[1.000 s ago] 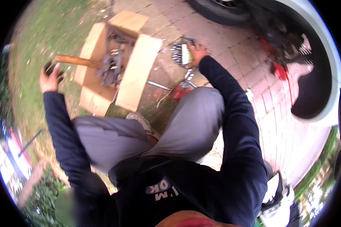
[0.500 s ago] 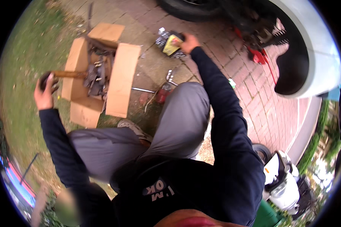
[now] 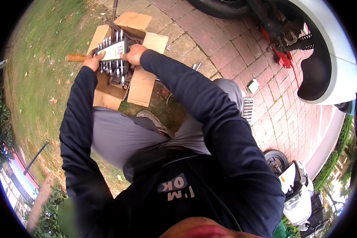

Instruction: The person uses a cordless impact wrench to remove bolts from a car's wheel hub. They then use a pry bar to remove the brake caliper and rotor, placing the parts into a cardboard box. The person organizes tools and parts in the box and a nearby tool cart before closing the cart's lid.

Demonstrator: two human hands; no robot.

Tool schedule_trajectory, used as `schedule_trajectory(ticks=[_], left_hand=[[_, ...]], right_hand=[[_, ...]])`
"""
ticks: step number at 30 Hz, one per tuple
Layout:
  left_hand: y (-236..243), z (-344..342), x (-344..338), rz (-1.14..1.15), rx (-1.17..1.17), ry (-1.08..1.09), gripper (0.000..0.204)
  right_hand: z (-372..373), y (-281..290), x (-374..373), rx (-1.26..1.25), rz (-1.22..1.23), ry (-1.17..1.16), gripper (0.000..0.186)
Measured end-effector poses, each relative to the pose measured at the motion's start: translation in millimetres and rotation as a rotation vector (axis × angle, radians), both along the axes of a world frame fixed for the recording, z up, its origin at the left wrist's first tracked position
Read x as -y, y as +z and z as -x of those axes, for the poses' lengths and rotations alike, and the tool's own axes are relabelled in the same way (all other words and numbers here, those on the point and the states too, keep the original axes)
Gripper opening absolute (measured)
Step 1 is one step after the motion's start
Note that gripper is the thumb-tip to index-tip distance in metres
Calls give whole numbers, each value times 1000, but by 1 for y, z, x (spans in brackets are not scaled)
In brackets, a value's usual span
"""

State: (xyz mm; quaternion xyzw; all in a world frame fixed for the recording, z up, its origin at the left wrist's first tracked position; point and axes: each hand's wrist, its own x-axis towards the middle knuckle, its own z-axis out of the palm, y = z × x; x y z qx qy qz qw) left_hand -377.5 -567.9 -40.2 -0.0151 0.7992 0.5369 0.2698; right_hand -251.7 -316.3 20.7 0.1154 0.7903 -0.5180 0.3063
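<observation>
A set of combination wrenches (image 3: 113,53) in a rack with a pale label is held level over the open cardboard box (image 3: 141,88). Several shiny wrench ends stick out along both long sides of the rack. My left hand (image 3: 92,61) grips its left end, and my right hand (image 3: 135,54) is closed on the right end. Beside my left hand, a wooden handle (image 3: 75,58) juts out past the box's left side. Metal tools (image 3: 125,80) lie inside the box, partly hidden under the wrench set. A long dark bar (image 3: 114,10) rises from the far side.
To the right of my knee lie a socket set (image 3: 248,109) and a small green-and-white packet (image 3: 253,85). Shiny tools (image 3: 197,65) rest on the paving. Beyond them are a red jack (image 3: 283,59), a tyre (image 3: 222,8) and a white car body (image 3: 341,55). A white scooter (image 3: 297,202) stands behind right.
My right hand has brought the wrench set left from over the paving to the box. My left hand has let go of the wooden-handled tool and taken the set's other end.
</observation>
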Motion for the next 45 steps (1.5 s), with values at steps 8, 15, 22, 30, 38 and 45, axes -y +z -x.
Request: schedule_trajectory(ticks=[8,15,22,30,38,45], left_hand=[[-12,-22,17,362,-89,-283,57],[-7,-7,41,652,-273,-375,61],[102,-202,-143,257,-476,-625,29],[-158,-270,-170,892,-617,-1055,38],[-149,-262,-163,763,-523,-795,26],[-122,-280,-233,56,-26,-130,20]], right_hand=[[-163,-96,-246,-7,-432,341,64],[-281,-189,-146,31,-541,-90,89],[-297,-205,-178,-169,-831,-20,40],[-333,-172,-211,-59,-892,-173,26],[-462,-198,-265,127,-910,-1002,39],[-456,-203,-255,246,-920,-936,63]])
